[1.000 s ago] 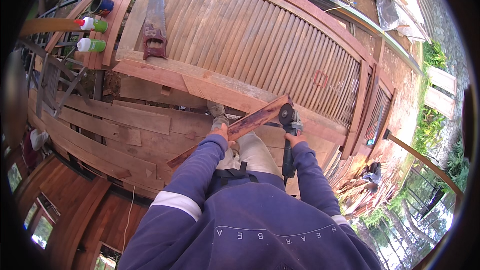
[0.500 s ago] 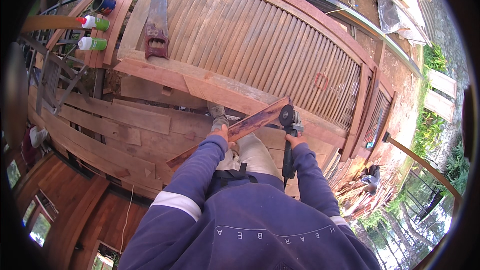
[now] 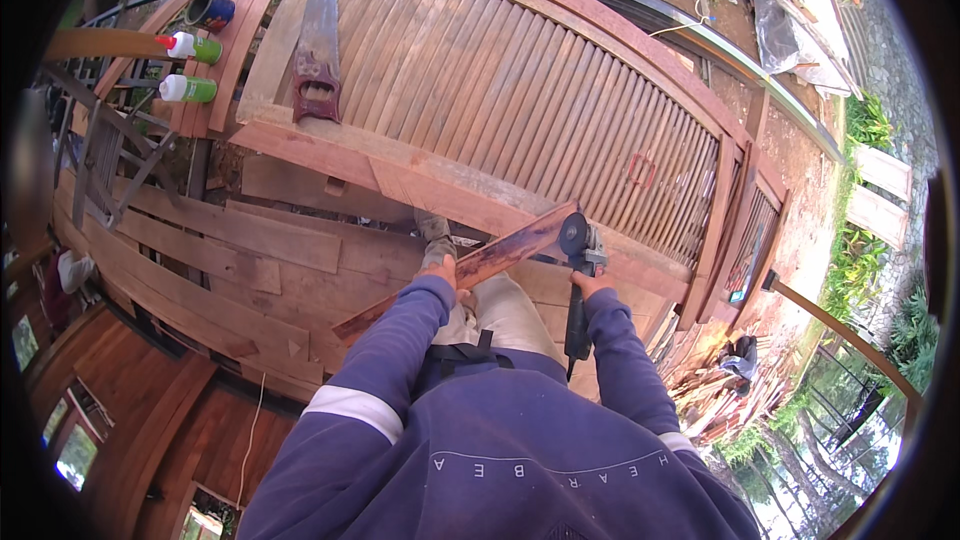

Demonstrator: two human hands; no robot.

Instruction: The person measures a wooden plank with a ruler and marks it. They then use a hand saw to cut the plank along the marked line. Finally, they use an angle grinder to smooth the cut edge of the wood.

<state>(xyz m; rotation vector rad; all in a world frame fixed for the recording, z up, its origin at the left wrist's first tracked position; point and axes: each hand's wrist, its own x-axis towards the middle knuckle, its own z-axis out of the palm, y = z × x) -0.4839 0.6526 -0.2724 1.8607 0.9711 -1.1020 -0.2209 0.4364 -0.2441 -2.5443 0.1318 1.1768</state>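
My left hand [image 3: 443, 270] is closed round the middle of a narrow wooden board [image 3: 515, 246] with dark stained patches. The board slants up to the right, its far end by the front rail of a louvred wooden shutter panel [image 3: 480, 90]. In my right hand [image 3: 597, 283] is an angle grinder [image 3: 592, 255], gripped by its dark body, with the tail pointing toward me. Its round disc [image 3: 573, 233] sits right beside the board's far end; whether they touch I cannot tell.
A handsaw [image 3: 318, 40] lies on the shutter's left end. Two green-and-white bottles [image 3: 188, 89] and a dark blue can [image 3: 210, 9] stand on planks at the far left. Loose boards [image 3: 240, 240] cover the floor on the left. Another person [image 3: 740, 358] is low among scrap wood at the right.
The view has shifted slightly. The board's far end and the grinder sit marginally lower; both hands keep the same holds.
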